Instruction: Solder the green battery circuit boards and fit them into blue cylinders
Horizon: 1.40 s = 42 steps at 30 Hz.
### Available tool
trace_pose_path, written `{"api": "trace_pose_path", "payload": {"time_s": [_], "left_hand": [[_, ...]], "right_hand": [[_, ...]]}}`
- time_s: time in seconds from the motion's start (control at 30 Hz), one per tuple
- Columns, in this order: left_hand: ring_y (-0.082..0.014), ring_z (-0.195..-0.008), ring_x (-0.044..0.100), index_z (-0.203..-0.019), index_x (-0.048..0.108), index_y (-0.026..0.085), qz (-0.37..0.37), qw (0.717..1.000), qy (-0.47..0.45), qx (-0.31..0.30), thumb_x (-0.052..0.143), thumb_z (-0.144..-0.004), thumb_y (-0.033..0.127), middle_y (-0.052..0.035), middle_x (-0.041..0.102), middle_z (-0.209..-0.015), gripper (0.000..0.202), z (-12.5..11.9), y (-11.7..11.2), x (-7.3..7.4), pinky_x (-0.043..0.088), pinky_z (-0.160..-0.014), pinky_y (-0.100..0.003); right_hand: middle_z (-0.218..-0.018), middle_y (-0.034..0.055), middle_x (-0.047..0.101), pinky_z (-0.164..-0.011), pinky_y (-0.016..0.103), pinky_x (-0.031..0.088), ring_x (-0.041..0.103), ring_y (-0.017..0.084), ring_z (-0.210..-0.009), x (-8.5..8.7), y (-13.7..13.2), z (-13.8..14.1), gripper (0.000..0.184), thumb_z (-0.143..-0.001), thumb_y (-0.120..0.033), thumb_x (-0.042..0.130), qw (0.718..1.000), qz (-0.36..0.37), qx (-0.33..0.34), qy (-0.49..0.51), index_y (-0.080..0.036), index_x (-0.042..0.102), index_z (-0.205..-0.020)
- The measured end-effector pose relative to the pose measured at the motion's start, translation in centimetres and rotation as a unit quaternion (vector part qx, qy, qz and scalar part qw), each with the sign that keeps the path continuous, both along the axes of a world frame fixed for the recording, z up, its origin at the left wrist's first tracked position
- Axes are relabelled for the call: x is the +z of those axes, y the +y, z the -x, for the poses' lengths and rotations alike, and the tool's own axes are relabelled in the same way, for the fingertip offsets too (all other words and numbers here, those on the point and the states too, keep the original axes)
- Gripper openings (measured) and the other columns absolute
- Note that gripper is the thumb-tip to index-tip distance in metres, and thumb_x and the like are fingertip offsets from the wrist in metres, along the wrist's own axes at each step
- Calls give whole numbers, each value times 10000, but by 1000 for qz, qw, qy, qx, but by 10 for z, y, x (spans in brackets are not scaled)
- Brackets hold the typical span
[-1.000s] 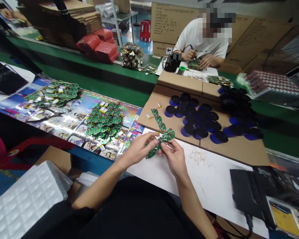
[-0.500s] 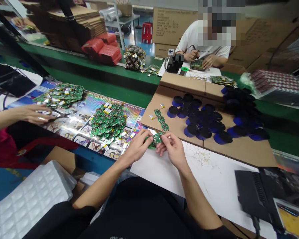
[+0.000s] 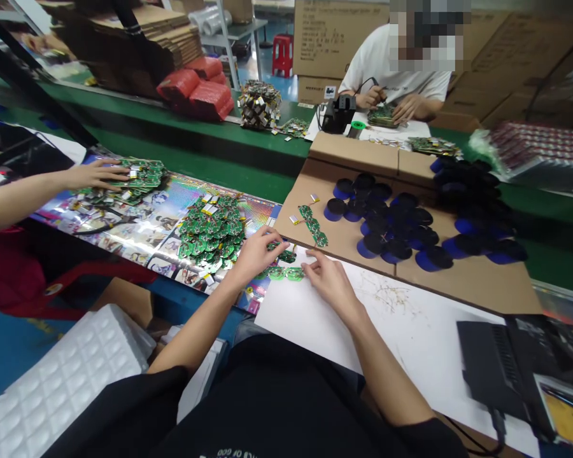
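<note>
My left hand (image 3: 258, 251) and my right hand (image 3: 327, 277) rest low on the white sheet (image 3: 410, 324) at the bench edge. Between them lies a strip of small round green circuit boards (image 3: 285, 273); my right fingertips pinch its right end and my left fingers curl over boards at its left end. Another strip of green boards (image 3: 312, 225) lies on the brown cardboard (image 3: 463, 280) just beyond. A heap of loose green boards (image 3: 212, 233) sits left of my left hand.
Several blue-and-black discs (image 3: 396, 222) crowd the cardboard. A co-worker's hand (image 3: 98, 175) reaches into a second board heap (image 3: 138, 175) at left. Across the green belt (image 3: 195, 137) another person works at boards. A black device (image 3: 506, 369) sits at right, white foam (image 3: 62, 375) at lower left.
My hands have lowered the board strip from the air onto the white sheet. The co-worker's arm has come in from the left and moved up to the far heap.
</note>
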<state>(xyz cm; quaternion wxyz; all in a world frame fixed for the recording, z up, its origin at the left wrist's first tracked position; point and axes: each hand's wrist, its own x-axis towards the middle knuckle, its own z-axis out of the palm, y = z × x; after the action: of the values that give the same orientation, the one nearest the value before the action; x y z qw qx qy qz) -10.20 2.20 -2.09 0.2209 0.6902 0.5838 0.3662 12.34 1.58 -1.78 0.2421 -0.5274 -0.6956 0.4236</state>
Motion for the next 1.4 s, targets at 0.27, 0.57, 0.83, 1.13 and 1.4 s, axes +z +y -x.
{"api": "trace_pose_path", "payload": {"time_s": [0.27, 0.57, 0.83, 1.13, 1.4], "left_hand": [[-283, -1171, 632, -1054, 766, 225, -118, 982, 141, 45, 641, -1028, 365, -94, 713, -1221, 189, 4, 2, -9, 454, -1049, -459], [-237, -1109, 674, -1185, 684, 196, -93, 990, 71, -80, 488, -1093, 282, -100, 730, -1152, 233, -28, -62, 13, 520, -977, -382], [-129, -608, 514, -697, 598, 180, 102, 971, -215, -32, 628, -978, 516, 20, 558, -629, 439, -50, -46, 7, 390, -609, -258], [-164, -657, 618, -786, 755, 198, 103, 976, -176, 71, 808, -824, 528, 0, 701, -688, 336, -27, -29, -10, 423, -647, -272], [-258, -986, 673, -881, 747, 230, -62, 988, 126, 62, 722, -966, 419, -42, 742, -899, 209, -25, -16, -26, 440, -964, -415]], "right_hand": [[-1264, 163, 621, -898, 412, 538, 632, 322, -1147, 0, -30, 17, 278, -949, -294, 717, 955, -115, 76, -263, -200, 658, -1204], [-761, -30, 622, -620, 270, 464, 588, 144, -646, 17, -11, -25, 212, -878, -359, 748, 979, 144, 95, 106, -223, 590, -917], [-762, -14, 678, -704, 284, 511, 629, 144, -690, 11, -11, -7, 478, -753, -602, 870, 911, 233, 9, 340, -212, 659, -930], [-1053, 71, 772, -943, 375, 537, 704, 239, -1004, 16, 27, -3, 194, -962, -389, 643, 990, -79, 8, 120, -224, 739, -1000], [-1281, 209, 650, -1093, 527, 413, 547, 389, -1274, 16, 56, 5, 269, -919, -302, 698, 960, -134, -99, -223, -166, 694, -1151]]}}
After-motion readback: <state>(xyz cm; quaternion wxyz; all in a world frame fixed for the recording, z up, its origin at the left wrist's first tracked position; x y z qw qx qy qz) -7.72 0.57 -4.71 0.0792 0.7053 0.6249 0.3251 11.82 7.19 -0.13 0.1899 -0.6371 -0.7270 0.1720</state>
